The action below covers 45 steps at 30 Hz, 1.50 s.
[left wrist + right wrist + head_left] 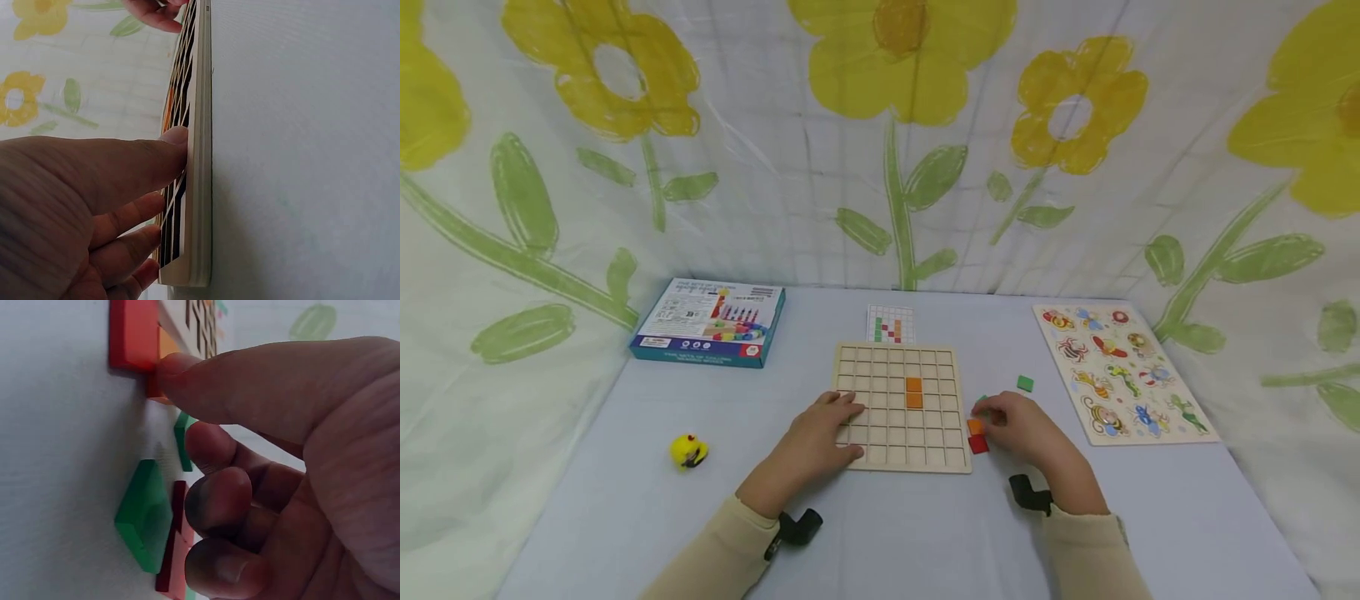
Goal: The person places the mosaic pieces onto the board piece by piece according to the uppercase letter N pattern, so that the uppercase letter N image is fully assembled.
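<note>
The wooden grid board (891, 468) lies flat at the middle of the table, with two orange tiles (913, 392) in neighbouring cells. My left hand (820, 433) rests on its left side, fingers spread over the cells and thumb (169, 147) at the near edge. By the board's right edge, my right hand (1018, 425) has curled fingers and holds a loose orange tile (166, 347), thumb tip over it; the index fingertip is hidden. A red tile (978, 444) sits against that orange one. Beside the fingers lie a green tile (147, 515) and more red ones (173, 569).
Behind the board is a pattern card (891, 323) with coloured squares. Another green tile (1025, 383) lies farther right, before an insect picture puzzle (1123, 375). At left are a boxed toy set (707, 323) and a small yellow toy (688, 451). A flowered cloth hangs behind.
</note>
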Each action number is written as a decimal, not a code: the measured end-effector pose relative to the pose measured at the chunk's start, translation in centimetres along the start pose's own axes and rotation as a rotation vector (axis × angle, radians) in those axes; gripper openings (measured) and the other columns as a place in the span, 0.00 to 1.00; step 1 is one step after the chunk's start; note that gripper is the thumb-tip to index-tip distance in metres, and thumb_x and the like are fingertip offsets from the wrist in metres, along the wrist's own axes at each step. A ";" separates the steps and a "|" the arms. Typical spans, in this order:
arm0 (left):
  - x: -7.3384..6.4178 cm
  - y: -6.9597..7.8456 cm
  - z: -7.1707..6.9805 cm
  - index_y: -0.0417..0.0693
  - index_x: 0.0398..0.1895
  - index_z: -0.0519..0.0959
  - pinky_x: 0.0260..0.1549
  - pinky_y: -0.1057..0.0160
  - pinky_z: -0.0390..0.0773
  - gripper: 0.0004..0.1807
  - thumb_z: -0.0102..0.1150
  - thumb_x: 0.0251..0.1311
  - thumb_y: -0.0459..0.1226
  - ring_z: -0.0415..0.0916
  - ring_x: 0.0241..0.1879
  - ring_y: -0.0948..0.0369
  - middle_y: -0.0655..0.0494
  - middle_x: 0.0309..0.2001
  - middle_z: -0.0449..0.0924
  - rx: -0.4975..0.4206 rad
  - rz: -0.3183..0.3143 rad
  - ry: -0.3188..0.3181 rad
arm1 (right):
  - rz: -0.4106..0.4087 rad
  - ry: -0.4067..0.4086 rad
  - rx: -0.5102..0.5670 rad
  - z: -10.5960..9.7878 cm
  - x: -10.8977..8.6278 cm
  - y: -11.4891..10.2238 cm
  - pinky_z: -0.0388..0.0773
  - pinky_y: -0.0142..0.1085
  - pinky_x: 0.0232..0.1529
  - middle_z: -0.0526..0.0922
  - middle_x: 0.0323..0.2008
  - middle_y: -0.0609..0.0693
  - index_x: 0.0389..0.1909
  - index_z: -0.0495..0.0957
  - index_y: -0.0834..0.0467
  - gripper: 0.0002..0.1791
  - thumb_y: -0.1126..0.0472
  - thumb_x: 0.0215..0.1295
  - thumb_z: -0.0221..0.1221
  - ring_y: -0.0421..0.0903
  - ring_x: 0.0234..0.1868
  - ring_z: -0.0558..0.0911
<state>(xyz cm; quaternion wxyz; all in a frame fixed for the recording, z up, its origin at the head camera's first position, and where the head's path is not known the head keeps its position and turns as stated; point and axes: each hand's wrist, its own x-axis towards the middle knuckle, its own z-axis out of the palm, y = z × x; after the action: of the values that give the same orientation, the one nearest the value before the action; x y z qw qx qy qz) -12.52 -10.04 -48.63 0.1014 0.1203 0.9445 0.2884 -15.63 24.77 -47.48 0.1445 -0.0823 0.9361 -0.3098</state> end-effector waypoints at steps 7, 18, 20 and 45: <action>0.1 -0.2 0.2 0.50 0.75 0.80 0.76 0.35 0.70 0.37 0.80 0.62 0.44 0.63 0.83 0.43 0.50 0.81 0.71 0.009 -0.003 -0.007 | 0.059 -0.003 -0.002 0.8 -0.2 0.1 0.71 0.38 0.35 0.76 0.32 0.50 0.50 0.90 0.55 0.09 0.66 0.72 0.68 0.47 0.36 0.74; 0.0 -0.1 -0.1 0.49 0.74 0.80 0.75 0.34 0.70 0.36 0.80 0.62 0.43 0.63 0.82 0.43 0.50 0.81 0.72 0.012 0.000 -0.001 | 0.021 0.037 0.020 0.9 -0.4 -0.1 0.75 0.41 0.42 0.81 0.38 0.49 0.43 0.84 0.54 0.07 0.66 0.70 0.70 0.48 0.40 0.77; 0.0 -0.1 -0.1 0.48 0.74 0.80 0.75 0.33 0.71 0.36 0.81 0.61 0.43 0.63 0.82 0.43 0.50 0.80 0.72 0.010 0.001 0.001 | 0.023 0.042 0.025 0.9 -0.4 -0.1 0.74 0.40 0.39 0.80 0.37 0.49 0.42 0.83 0.53 0.07 0.65 0.69 0.71 0.48 0.39 0.76; 0.2 -0.5 0.1 0.50 0.74 0.80 0.75 0.34 0.71 0.37 0.80 0.62 0.44 0.64 0.82 0.43 0.51 0.81 0.70 -0.015 -0.001 -0.008 | -0.075 0.097 0.070 5.0 3.4 -6.7 0.77 0.39 0.39 0.86 0.39 0.43 0.41 0.85 0.51 0.03 0.62 0.74 0.70 0.45 0.34 0.76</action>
<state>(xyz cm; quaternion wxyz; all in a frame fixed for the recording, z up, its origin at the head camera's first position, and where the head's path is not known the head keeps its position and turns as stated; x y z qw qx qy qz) -12.75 -10.34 -49.02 0.1060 0.1202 0.9420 0.2948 -16.79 15.86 -48.02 0.0901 -0.0969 0.9269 -0.3512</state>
